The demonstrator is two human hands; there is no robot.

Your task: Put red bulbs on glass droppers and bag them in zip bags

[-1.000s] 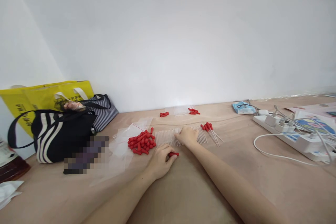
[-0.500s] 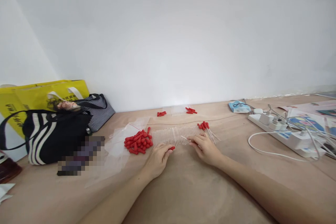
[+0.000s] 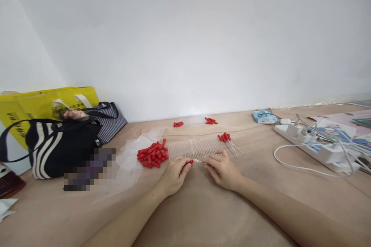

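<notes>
My left hand pinches a red rubber dropper bulb between thumb and fingers. A thin glass dropper tube is pinched in my right hand; its left end meets the bulb's opening, though I cannot tell whether it is inside. Just beyond both hands lies a row of clear glass tubes side by side. A heap of red bulbs rests left of the row, partly on clear plastic bags. To the right, several droppers with red bulbs fitted lie together.
Near the wall are more tubes with small groups of red bulbs. At left stand a black bag, a striped bag and a yellow bag. A power strip with cables and a blue packet lie at right.
My right hand has moved slightly left and down, bringing the glass tube from above the row to the red bulb. My left hand stays almost in place with the bulb.
</notes>
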